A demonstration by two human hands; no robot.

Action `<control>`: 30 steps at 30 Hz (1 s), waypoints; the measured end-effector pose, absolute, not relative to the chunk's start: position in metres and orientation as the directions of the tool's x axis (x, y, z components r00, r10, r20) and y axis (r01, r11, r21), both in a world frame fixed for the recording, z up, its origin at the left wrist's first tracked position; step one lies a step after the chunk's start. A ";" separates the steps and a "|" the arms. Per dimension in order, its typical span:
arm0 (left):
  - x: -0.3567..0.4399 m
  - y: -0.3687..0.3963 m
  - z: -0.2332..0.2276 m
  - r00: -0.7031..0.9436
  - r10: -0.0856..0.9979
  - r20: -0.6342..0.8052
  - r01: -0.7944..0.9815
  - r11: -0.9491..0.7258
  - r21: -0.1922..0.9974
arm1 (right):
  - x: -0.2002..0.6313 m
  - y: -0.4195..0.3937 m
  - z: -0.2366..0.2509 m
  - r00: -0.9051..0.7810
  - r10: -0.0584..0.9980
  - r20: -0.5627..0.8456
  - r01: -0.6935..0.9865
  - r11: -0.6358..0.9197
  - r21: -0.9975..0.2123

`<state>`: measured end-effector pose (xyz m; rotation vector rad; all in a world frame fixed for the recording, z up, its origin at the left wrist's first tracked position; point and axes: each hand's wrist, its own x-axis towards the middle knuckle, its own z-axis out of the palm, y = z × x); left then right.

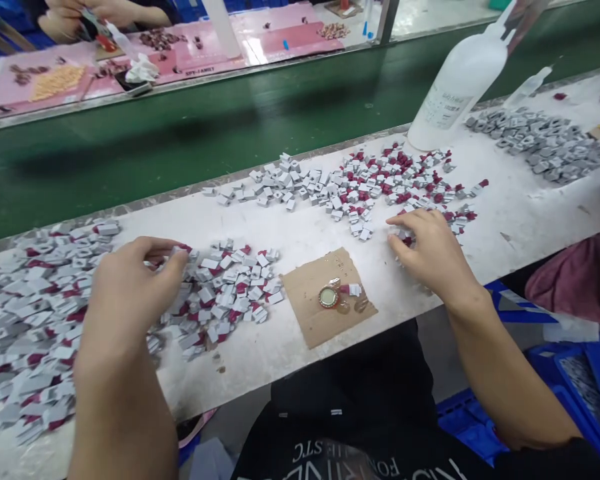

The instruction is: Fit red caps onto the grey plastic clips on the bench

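My left hand (130,287) pinches a small grey-and-dark-red plastic piece (182,249) between thumb and fingertips, above a heap of similar pieces (237,287). To the right, my right hand (433,257) has its thumb and index finger apart, over the near edge of another pile of grey and dark red pieces (365,190). Between the hands lies a brown cardboard square (307,327). On it sit a round cap (329,297) with clear liquid inside and one grey-and-dark-red piece (353,289) beside it. Wet, shiny drops spot the cardboard.
A large white squeeze bottle (443,100) stands behind the right pile. Beyond it are a small nozzle bottle (529,87) and a heap of grey parts (545,143). A green belt (230,140) separates a co-worker's pink mat (260,40). Another person sits at right.
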<state>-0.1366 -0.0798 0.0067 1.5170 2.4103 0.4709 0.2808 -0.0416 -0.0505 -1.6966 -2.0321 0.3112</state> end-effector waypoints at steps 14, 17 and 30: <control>-0.052 -0.027 0.001 -0.025 0.989 -0.149 0.985 0.050 0.164 | 0.293 -0.043 -0.066 -0.061 0.974 0.220 0.937 0.132 -0.322; -0.032 -0.009 -0.010 -0.016 0.987 -0.163 0.983 0.045 0.179 | 0.291 -0.050 -0.059 -0.052 0.960 0.276 0.875 0.177 -0.451; -0.013 0.014 -0.040 0.027 1.000 0.016 0.927 -0.031 0.374 | 0.254 -0.086 -0.047 -0.046 0.998 -0.044 -0.184 -0.051 -0.982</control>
